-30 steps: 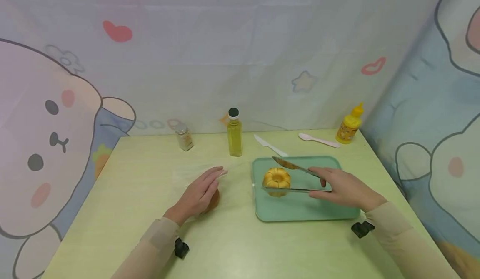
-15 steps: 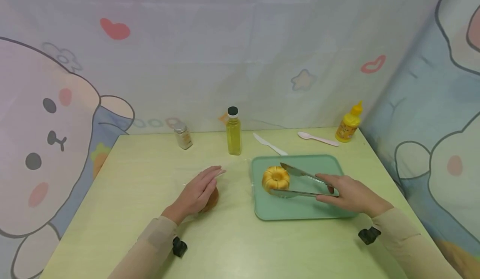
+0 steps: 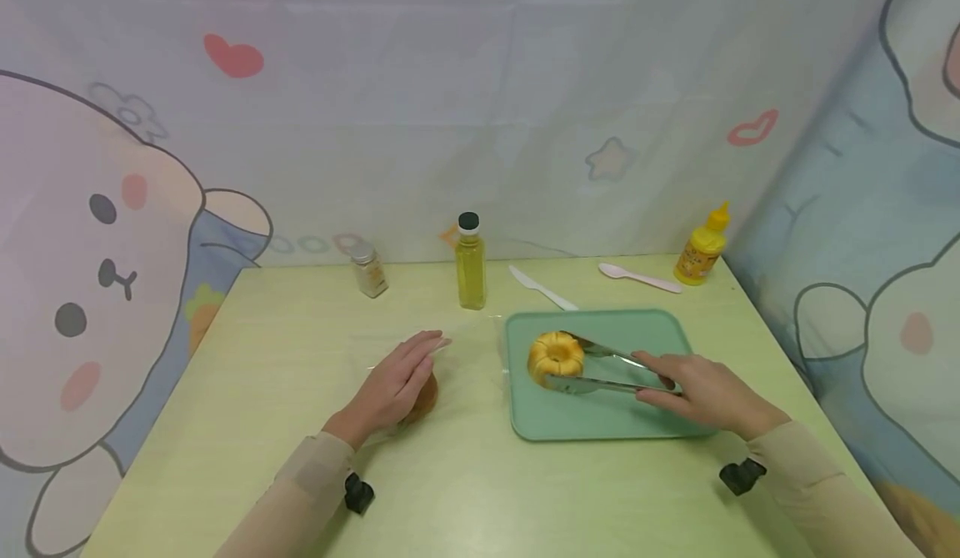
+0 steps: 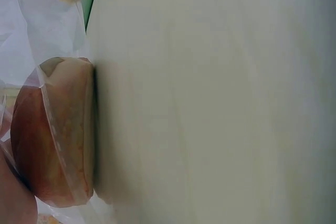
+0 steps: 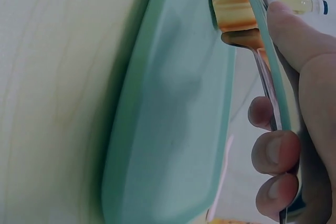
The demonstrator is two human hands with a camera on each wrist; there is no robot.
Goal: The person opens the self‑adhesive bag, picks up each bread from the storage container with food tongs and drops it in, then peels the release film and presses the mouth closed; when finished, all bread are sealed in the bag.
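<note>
A golden ring-shaped bun [image 3: 556,355] sits on the green tray [image 3: 622,420]. My right hand [image 3: 693,391] grips metal tongs [image 3: 603,368] whose two arms lie on either side of the bun; in the right wrist view the tongs [image 5: 273,85] run under my fingers beside the bun [image 5: 233,11]. My left hand [image 3: 397,383] lies flat, fingers straight, on a brown bun [image 3: 422,399] wrapped in a clear plastic bag [image 3: 382,349]. The left wrist view shows that bagged bun [image 4: 55,129] on the table.
Along the back of the yellow-green table [image 3: 262,358] stand a small spice jar [image 3: 370,271], an oil bottle [image 3: 470,264] and a yellow squeeze bottle [image 3: 701,247]. A white plastic knife [image 3: 542,289] and a pink spoon [image 3: 637,278] lie behind the tray.
The right hand has drawn back to the right and lowered, and the tongs' arms have narrowed around the bun. The left hand has stayed on the bagged bun.
</note>
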